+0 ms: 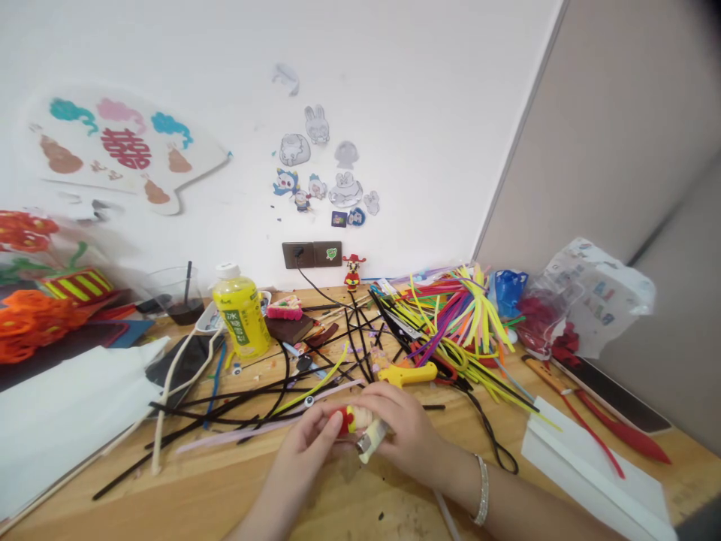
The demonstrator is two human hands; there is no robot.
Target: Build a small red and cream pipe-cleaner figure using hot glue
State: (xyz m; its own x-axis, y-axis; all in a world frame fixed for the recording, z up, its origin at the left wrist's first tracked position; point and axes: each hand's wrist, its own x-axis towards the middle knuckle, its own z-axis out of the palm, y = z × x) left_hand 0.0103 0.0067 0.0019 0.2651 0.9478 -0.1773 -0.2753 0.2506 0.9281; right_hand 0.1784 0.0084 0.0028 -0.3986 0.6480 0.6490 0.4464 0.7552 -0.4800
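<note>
Over the front middle of the table, my left hand (312,443) is closed with thumb and fingers on the red end of a small red, yellow and cream figure (350,419). It looks made of pipe cleaners. My right hand (408,432) curls round the figure's cream end from the other side. Under the right fingers sticks out a cream piece with a silvery metal part (372,442); its kind is hard to make out. Just beyond the hands lies a yellow glue gun (414,373). Palms and fingers hide part of the figure.
Black pipe cleaners (248,406) are strewn left of centre, and a colourful bunch of them (467,315) lies back right. A yellow drink bottle (242,315) and a plastic cup with dark liquid (183,300) stand at left. A small red-hatted figure (352,274) stands by the wall.
</note>
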